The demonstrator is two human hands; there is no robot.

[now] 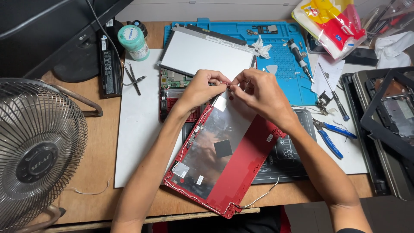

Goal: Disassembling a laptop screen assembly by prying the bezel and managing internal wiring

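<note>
Red lid [241, 159] edge, perhaps pinched

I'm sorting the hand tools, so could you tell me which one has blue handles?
The pliers right of the red lid; the screwdriver and tweezers are dark or metal.

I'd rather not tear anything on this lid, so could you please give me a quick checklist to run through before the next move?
1. Both hands on the work: left hand and right hand pinch at the top edge of the red laptop lid: ok.
2. Lid lying flat on the white mat: ok.
3. Screen panel set aside, off the lid: ok.
4. Loose white wire at the lid's lower corner, free of snags: cannot tell.
5. Blue pliers within reach: ok.
6. What the fingertips grip: cannot tell.
</note>
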